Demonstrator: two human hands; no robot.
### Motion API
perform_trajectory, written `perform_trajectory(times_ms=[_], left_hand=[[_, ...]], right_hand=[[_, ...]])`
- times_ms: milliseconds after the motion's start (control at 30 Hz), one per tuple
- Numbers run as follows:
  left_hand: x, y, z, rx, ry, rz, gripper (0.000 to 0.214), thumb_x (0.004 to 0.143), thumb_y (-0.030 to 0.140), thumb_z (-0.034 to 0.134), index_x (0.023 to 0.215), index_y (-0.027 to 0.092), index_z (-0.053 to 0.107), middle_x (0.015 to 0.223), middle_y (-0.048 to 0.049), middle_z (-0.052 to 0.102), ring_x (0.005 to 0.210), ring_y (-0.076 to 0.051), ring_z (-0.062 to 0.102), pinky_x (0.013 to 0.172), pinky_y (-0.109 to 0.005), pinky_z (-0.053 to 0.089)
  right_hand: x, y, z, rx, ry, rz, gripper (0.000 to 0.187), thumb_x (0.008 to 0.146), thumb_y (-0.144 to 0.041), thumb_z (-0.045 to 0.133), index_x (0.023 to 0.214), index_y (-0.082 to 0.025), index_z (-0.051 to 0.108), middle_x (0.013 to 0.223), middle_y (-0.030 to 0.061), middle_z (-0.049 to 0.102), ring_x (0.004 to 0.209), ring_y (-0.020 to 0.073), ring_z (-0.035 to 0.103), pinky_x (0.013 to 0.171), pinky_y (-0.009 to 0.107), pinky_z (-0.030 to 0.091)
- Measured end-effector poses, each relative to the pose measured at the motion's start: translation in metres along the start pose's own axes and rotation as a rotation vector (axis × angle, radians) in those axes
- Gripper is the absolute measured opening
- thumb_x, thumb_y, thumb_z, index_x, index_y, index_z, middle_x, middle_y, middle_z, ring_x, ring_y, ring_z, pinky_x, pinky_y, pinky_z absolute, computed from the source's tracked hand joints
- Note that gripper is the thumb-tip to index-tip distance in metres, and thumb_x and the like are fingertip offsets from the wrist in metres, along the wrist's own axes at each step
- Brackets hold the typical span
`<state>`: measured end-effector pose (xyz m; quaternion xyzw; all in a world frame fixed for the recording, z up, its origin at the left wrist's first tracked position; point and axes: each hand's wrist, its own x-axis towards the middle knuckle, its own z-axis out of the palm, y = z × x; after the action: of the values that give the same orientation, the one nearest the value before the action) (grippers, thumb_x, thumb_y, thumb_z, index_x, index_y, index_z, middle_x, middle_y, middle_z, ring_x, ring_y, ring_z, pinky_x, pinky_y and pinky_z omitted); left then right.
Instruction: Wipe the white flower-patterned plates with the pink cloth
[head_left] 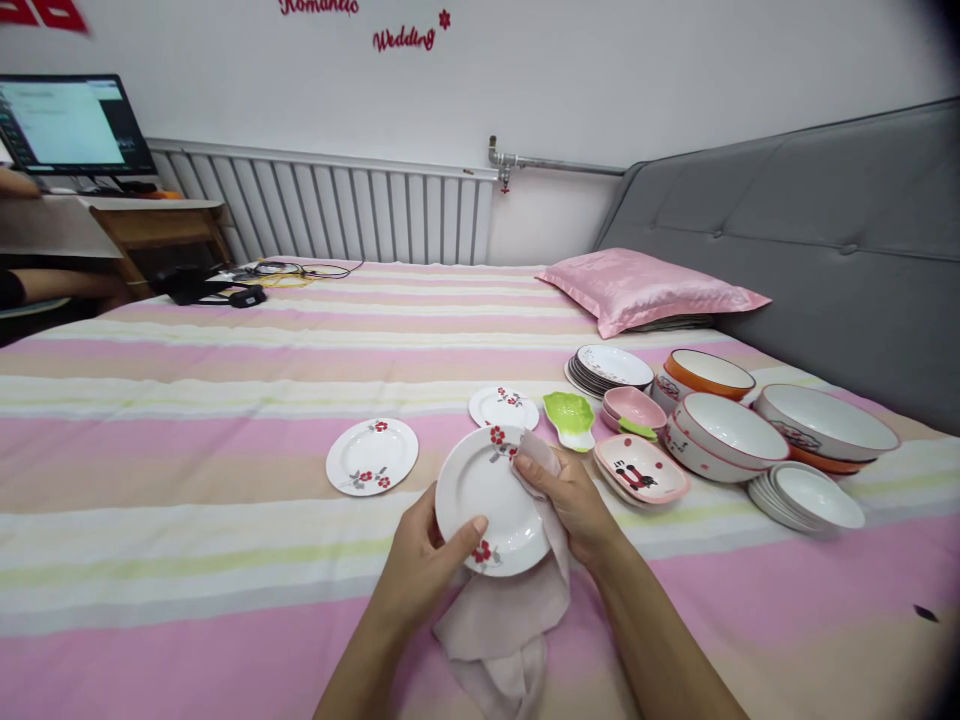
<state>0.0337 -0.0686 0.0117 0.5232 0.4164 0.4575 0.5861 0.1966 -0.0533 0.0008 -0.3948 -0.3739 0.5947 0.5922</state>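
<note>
The round flowered plate (487, 500) is held tilted above the striped bedspread (225, 560), its left rim clasped by the left hand (426, 560) and its right rim pinched through a pale cloth (517, 610) by the right hand (576, 502).

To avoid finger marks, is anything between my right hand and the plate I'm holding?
Yes: a pale cloth at the right rim of the red-flowered plate, under your right fingers. Nothing visible separates the plate from your left hand.
</note>
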Motion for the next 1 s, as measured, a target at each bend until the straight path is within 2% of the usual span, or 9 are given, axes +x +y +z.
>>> perform_trajectory(times_ms=[100,267,400,567,733,1000], left_hand=[[0.0,0.009,-0.012,0.062,-0.142,-0.067,0.034,0.071,0.037,0.061,0.097,0.014,0.061,0.082,-0.0066,0.066,0.075,-0.02,0.06,0.063,-0.026,0.047],[-0.006,0.014,-0.022,0.233,-0.339,-0.13,0.023,0.073,0.036,0.057,0.071,0.014,0.064,0.067,-0.0026,0.061,0.06,-0.015,0.051,0.05,-0.02,0.036],[-0.01,0.013,-0.022,0.26,-0.429,-0.186,0.025,0.074,0.037,0.055,0.065,0.016,0.061,0.063,-0.0017,0.058,0.057,-0.014,0.045,0.049,-0.019,0.034],[-0.009,0.013,-0.022,0.243,-0.408,-0.181,0.025,0.076,0.037,0.052,0.068,0.015,0.061,0.066,-0.0025,0.057,0.059,-0.014,0.046,0.051,-0.019,0.035],[-0.007,0.013,-0.02,0.229,-0.369,-0.173,0.028,0.078,0.038,0.05,0.08,0.013,0.062,0.076,-0.0061,0.062,0.068,-0.018,0.053,0.055,-0.022,0.039],[-0.004,0.015,-0.015,0.166,-0.288,-0.166,0.032,0.077,0.042,0.052,0.079,0.013,0.065,0.074,-0.0079,0.065,0.068,-0.02,0.057,0.056,-0.023,0.042]], right_hand=[[-0.004,-0.004,-0.007,-0.089,-0.119,0.041,0.034,0.068,-0.037,0.07,0.091,-0.013,0.064,0.077,0.0061,0.067,0.07,0.0174,0.061,0.063,0.028,0.048],[-0.011,-0.008,-0.01,-0.248,-0.415,0.16,0.029,0.073,-0.036,0.065,0.089,-0.012,0.065,0.08,0.0046,0.064,0.068,0.0145,0.058,0.061,0.025,0.045],[-0.013,-0.008,-0.008,-0.323,-0.522,0.201,0.027,0.072,-0.037,0.064,0.08,-0.011,0.067,0.072,0.0023,0.062,0.062,0.0117,0.053,0.057,0.021,0.042],[-0.012,-0.006,-0.006,-0.27,-0.487,0.206,0.027,0.074,-0.036,0.063,0.086,-0.012,0.066,0.077,0.0029,0.062,0.065,0.012,0.055,0.06,0.022,0.043],[-0.012,-0.007,-0.005,-0.204,-0.413,0.186,0.031,0.072,-0.034,0.066,0.093,-0.012,0.064,0.079,0.0035,0.063,0.067,0.0132,0.057,0.061,0.023,0.045],[-0.01,-0.005,-0.007,-0.153,-0.337,0.169,0.029,0.072,-0.034,0.066,0.09,-0.012,0.064,0.078,0.0053,0.065,0.069,0.0152,0.06,0.062,0.026,0.047]])
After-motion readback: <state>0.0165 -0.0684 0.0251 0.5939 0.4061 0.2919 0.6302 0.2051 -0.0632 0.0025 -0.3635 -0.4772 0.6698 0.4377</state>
